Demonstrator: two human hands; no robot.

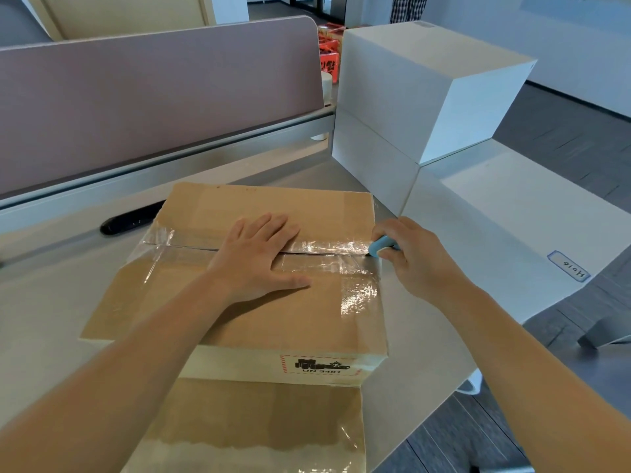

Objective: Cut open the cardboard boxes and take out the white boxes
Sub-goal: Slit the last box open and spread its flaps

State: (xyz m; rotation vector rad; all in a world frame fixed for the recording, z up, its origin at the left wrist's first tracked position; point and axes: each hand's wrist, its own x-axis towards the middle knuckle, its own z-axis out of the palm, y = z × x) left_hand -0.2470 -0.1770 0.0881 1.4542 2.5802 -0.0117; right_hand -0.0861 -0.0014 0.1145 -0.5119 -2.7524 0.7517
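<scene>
Most of blue cutter hidden in right hand.

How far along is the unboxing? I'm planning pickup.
Done: two white boxes stand stacked on the desk. In hand: left hand presses the cardboard box; right hand holds the cutter at the tape. Left: slitting it, lifting its contents out.

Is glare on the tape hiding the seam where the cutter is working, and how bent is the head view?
Head view: bright glare on the clear tape beside the blue cutter, yet the dark seam stays traceable across the cardboard box; wide-angle distortion bows the desk divider; focus is even.
</scene>
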